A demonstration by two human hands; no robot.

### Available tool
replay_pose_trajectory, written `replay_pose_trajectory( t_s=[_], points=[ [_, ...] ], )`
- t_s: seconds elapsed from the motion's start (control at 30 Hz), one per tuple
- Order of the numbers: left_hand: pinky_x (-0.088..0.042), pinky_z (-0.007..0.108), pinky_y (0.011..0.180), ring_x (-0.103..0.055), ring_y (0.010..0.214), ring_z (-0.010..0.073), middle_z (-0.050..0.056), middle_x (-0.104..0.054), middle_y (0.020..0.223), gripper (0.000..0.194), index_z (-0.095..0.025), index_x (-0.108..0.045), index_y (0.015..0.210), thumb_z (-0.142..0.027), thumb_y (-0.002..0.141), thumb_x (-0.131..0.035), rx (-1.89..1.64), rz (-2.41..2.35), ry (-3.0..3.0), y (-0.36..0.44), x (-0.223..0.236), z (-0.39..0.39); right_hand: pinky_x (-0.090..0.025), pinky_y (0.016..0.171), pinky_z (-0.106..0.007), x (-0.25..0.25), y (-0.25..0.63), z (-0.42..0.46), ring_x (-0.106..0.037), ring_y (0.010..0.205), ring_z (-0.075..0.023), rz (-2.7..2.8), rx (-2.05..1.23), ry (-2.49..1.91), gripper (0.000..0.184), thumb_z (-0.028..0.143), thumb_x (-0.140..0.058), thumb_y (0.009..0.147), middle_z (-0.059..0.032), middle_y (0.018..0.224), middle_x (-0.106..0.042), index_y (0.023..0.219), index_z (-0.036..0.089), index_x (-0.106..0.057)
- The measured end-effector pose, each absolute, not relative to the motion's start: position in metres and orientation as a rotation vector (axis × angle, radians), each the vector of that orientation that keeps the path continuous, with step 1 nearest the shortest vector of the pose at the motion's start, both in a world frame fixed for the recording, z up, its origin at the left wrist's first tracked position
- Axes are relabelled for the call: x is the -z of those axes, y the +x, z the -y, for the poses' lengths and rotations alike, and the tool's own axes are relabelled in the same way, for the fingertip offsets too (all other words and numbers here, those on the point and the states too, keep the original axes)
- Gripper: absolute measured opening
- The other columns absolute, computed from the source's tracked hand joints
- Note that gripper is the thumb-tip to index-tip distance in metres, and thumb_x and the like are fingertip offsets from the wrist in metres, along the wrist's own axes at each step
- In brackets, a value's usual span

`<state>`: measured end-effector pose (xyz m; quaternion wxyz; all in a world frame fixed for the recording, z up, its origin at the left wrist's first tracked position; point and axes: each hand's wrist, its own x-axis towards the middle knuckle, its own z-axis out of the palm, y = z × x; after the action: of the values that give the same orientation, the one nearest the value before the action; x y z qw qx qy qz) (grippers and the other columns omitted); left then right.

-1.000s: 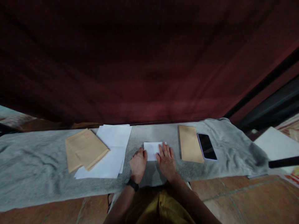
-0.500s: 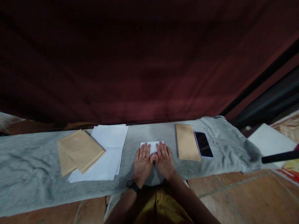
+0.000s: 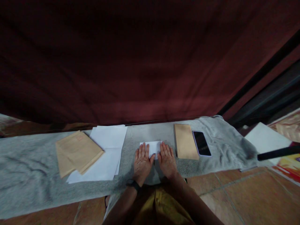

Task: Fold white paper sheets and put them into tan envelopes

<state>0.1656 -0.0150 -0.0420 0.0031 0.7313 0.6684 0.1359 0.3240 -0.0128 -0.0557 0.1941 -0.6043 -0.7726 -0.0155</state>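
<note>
A small folded white paper lies on the grey cloth in front of me. My left hand rests flat on its left end, fingers stretched out and pointing away from me. Over the right end lies my right hand, also flat with its fingers extended. Between the two thumbs the middle of the paper shows; both ends are partly hidden under my fingers. To the right of my right hand is a brown envelope, apart from it.
A phone lies beside the envelope. On the left, more brown envelopes overlap white paper sheets. The grey cloth covers a long narrow surface, with a dark red curtain behind and tiled floor at the front.
My hands have moved apart, the right one sliding outward to the right, so more of the folded paper shows between them. The view has shifted slightly.
</note>
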Motion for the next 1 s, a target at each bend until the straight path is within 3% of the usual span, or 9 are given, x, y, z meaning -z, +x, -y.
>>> replay_pose_trajectory(
  t_s=[0.4, 0.63, 0.8, 1.0],
  points=[
    [-0.029, 0.051, 0.122, -0.033, 0.151, 0.0300, 0.018, -0.040, 0.160, 0.063, -0.010, -0.037, 0.155, -0.045, 0.103, -0.035, -0.493, -2.142, 2.275, 0.159, 0.046, 0.017, -0.029, 0.120, -0.049, 0.064, 0.336, 0.038, -0.040, 0.146, -0.0293, 2.218, 0.049, -1.607, 0.056, 0.033, -0.040, 0.105, -0.0179, 0.157, -0.043, 0.154, 0.006, -0.039],
    [-0.023, 0.053, 0.125, -0.029, 0.153, 0.0295, 0.017, -0.039, 0.161, 0.057, -0.009, -0.041, 0.153, -0.036, 0.103, -0.036, -0.460, -1.971, 2.422, 0.165, 0.034, 0.005, -0.029, 0.120, -0.049, 0.062, 0.334, 0.041, -0.041, 0.145, -0.0303, 2.177, 0.045, -1.615, 0.056, 0.033, -0.042, 0.104, -0.0179, 0.156, -0.046, 0.152, 0.005, -0.042],
    [-0.028, 0.049, 0.124, -0.031, 0.152, 0.0234, 0.008, -0.041, 0.161, 0.050, -0.020, -0.042, 0.153, -0.030, 0.104, -0.036, -0.396, -1.662, 2.551, 0.178, 0.037, 0.000, -0.027, 0.121, -0.048, 0.061, 0.332, 0.040, -0.042, 0.144, -0.0284, 2.164, 0.052, -1.639, 0.051, 0.028, -0.041, 0.103, -0.0151, 0.155, -0.048, 0.150, 0.009, -0.048],
    [-0.035, 0.048, 0.122, -0.034, 0.151, 0.0242, 0.012, -0.041, 0.161, 0.054, -0.018, -0.040, 0.153, -0.035, 0.102, -0.043, -0.414, -1.561, 2.605, 0.146, 0.053, 0.012, -0.031, 0.119, -0.048, 0.064, 0.334, 0.040, -0.043, 0.142, -0.0299, 2.152, 0.092, -1.599, 0.054, 0.032, -0.045, 0.102, -0.0171, 0.154, -0.049, 0.150, 0.007, -0.046]
  ],
)
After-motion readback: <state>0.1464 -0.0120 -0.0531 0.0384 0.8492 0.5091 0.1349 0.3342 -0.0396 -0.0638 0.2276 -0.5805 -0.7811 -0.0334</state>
